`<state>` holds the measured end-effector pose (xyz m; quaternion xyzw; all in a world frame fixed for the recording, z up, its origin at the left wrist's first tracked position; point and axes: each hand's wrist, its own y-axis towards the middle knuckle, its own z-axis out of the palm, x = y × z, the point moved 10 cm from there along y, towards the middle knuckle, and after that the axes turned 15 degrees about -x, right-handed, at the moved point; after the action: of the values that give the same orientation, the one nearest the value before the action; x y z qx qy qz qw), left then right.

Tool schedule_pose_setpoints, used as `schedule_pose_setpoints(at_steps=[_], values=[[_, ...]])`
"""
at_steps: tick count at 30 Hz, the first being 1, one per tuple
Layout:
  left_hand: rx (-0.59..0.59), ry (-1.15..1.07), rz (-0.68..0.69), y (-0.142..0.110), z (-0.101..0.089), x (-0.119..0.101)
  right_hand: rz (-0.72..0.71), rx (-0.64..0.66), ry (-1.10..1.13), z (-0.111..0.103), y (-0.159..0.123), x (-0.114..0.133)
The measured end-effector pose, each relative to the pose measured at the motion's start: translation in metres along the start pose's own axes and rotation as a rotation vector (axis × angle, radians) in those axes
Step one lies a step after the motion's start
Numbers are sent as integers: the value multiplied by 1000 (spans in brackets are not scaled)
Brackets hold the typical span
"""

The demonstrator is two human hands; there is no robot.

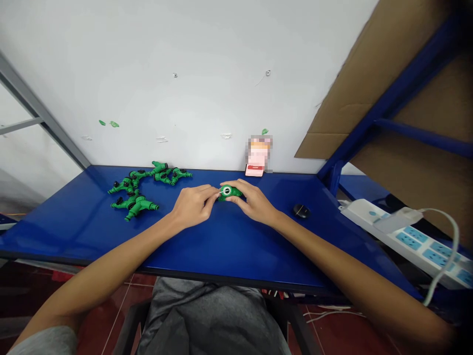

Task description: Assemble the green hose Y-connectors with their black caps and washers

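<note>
My right hand [253, 198] grips a green plastic hose connector [235, 192], its round opening turned up toward me. A white ring [227, 191] shows around that dark opening. From the other side, my left hand [197, 203] pinches a thin, pale, stick-like tool [222, 192], whose tip reaches the ring. The tool's kind is too small to tell, and fingers cover part of the connector. Farther left on the table lie several similar green Y-shaped hose connectors [142, 206] with black parts, loosely grouped.
The blue table [229, 246] meets a white wall behind. A phone [256, 160] with a lit, partly blurred screen leans there. Right of my arm lies a small black object [301, 211]. A white power strip [406, 236] with a cable sits beside a blue frame [399, 84].
</note>
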<state>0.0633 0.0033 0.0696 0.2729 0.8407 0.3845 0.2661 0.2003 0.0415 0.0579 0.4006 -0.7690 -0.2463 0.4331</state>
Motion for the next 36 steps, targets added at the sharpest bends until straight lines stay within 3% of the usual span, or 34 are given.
schedule_pose_setpoints(at_steps=[7,11,17,23,27,29,33,36], values=[[-132,-114,-10,1,-10,-9,-17,-98,2,-6,0,8],[-125,-143,-9,4,-11,-10,5,-113,15,-5,0,7],[-85,-204,-169,6,-7,3,158,-189,42,-3,-3,-11],[-38,-315,-350,3,2,21,163,-157,12,-1,-2,-9],[-36,-327,-449,3,2,40,205,-145,-60,-6,-1,-27],[27,-254,-440,4,5,47,215,-124,-88,-8,-1,-37],[294,-7,-337,0,21,53,202,-69,-179,-11,-1,-49],[367,109,-319,-4,26,60,180,-44,-239,-11,-1,-50]])
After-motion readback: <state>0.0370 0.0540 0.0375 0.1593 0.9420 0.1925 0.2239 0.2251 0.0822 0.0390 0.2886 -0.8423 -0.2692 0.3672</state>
